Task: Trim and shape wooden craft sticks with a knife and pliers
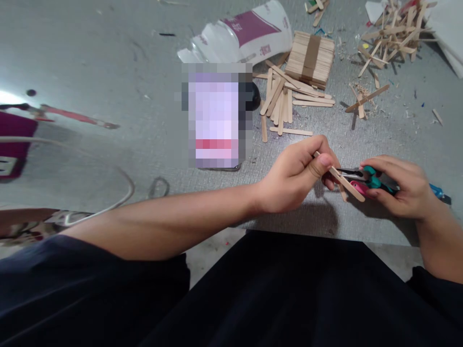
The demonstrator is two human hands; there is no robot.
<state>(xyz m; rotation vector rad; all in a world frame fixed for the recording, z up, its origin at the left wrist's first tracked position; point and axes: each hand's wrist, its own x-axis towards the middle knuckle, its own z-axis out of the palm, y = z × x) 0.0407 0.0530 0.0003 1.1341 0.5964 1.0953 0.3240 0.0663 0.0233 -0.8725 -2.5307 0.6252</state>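
My left hand (300,176) pinches a wooden craft stick (350,187) between thumb and fingers, its rounded end pointing down to the right. Pliers with green and black handles (372,177) are gripped in my right hand (405,185). Their jaws sit against the craft stick; whether they bite into it I cannot tell. A second stick end shows just beneath the first one. Something pink (358,188) lies by the plier jaws, partly covered. Loose craft sticks (280,103) are scattered on the table beyond my left hand.
A banded bundle of sticks (300,58) lies near a clear plastic bottle (253,31) on its side. At far right is a heap of sticks (405,33). A blurred-out phone-like screen (213,115) stands left of the sticks. A white cable (123,193) crosses the left side.
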